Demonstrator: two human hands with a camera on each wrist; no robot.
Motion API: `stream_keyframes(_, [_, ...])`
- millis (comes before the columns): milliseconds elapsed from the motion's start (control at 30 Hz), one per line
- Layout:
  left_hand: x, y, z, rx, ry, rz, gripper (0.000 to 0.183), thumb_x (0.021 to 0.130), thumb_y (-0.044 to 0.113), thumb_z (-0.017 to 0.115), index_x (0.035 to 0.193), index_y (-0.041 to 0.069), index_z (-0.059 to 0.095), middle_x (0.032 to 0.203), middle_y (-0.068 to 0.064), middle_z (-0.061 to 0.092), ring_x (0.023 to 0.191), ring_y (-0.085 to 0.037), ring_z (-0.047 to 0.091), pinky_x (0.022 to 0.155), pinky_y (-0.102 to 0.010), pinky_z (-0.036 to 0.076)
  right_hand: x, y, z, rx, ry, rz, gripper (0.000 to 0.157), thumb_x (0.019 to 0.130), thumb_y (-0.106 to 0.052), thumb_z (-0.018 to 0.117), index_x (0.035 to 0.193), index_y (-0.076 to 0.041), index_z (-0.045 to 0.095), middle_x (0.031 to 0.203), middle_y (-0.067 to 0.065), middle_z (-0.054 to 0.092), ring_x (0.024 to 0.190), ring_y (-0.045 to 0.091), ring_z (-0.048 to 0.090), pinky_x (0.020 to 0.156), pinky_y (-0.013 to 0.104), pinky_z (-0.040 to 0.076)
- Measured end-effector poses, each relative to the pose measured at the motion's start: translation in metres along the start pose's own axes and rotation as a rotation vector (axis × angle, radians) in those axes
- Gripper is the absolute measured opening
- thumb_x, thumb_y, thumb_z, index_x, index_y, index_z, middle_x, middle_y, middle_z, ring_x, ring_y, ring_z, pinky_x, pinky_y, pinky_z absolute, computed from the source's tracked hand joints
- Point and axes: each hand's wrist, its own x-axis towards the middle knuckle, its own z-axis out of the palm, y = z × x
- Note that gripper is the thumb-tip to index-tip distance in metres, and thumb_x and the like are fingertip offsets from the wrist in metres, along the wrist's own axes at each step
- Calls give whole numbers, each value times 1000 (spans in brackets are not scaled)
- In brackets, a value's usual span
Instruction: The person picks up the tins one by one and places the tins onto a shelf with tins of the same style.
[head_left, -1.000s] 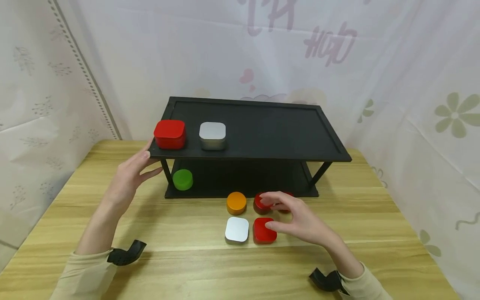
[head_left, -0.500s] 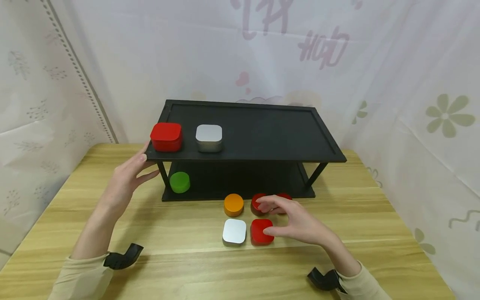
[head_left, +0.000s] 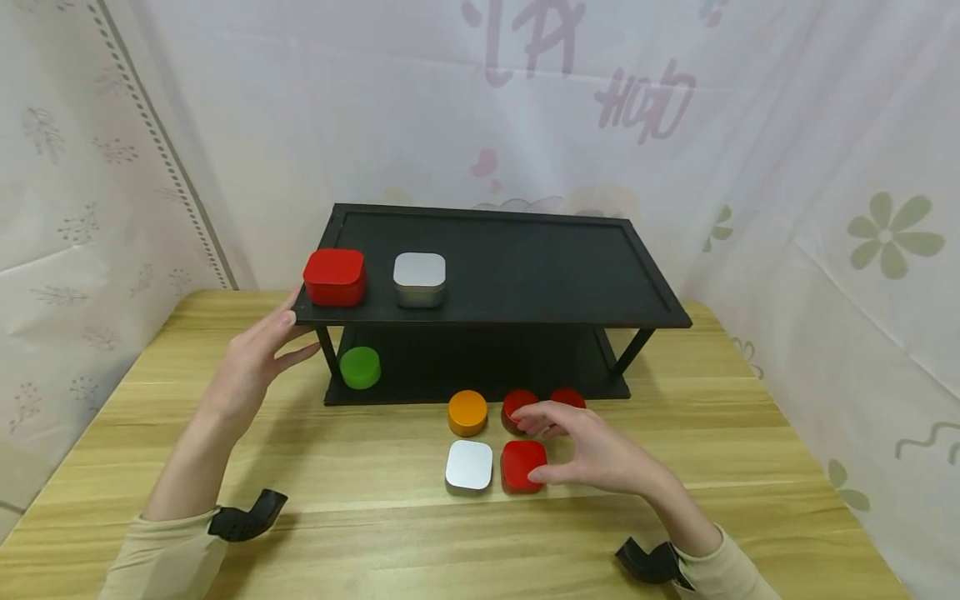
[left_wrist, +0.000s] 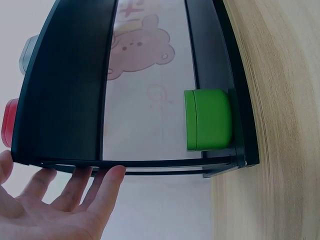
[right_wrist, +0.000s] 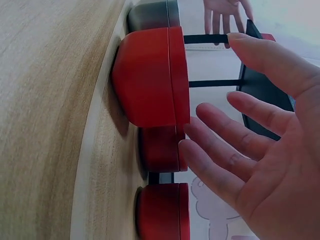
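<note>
A black two-tier shelf [head_left: 487, 267] stands on the table. My left hand [head_left: 258, 346] touches the left edge of its top board, fingers mostly straight along the side and thumb at the front corner. My right hand [head_left: 592, 448], fingers spread and slightly bent, hovers over a square red tin [head_left: 519, 458], thumb overlapping the tin's right side. Just behind it, a round red tin [head_left: 517, 402] is partly covered by my fingertips. Another round red tin [head_left: 568, 397] lies to its right. In the right wrist view, the palm [right_wrist: 280, 185] holds nothing.
On the top board stand a red tin [head_left: 334, 277] and a silver tin [head_left: 419, 281]. The lower tier bears a green tin [head_left: 360, 367] at its left end. An orange round tin [head_left: 467, 412] and a white-lidded tin [head_left: 469, 467] sit in front. A printed curtain [head_left: 390, 100] hangs behind.
My right hand has lowered slightly toward the square red tin, uncovering more of the round red tins behind. The left hand keeps its place at the shelf; the head view has shifted a little.
</note>
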Motion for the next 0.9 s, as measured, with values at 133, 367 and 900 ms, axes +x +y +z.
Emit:
stream_keyframes(133, [1,0,0,8,-9,5,49,112,28,41,161,20,37,170,6,30,128,-4,57,99,-16,56,-2,-1,0,-40,-13,17,64,85,-34,85,140,-15,59,135,3,68,112,13,66,100,39,60])
stream_keyframes(367, [0,1,1,0,-11,13,49,112,27,41,160,19,37,170,5,29,128,-3,57,100,-16,56,-2,-3,0,-107,-45,47,64,83,-34,87,138,-13,62,134,1,69,110,10,66,99,33,60])
stream_keyframes(900, [-1,0,0,4,1,-1,50,112,28,42,160,19,37,171,4,29,127,-1,58,98,-16,57,-1,0,5,-210,-93,59,64,80,-32,89,137,-18,63,132,-10,67,105,7,61,96,32,60])
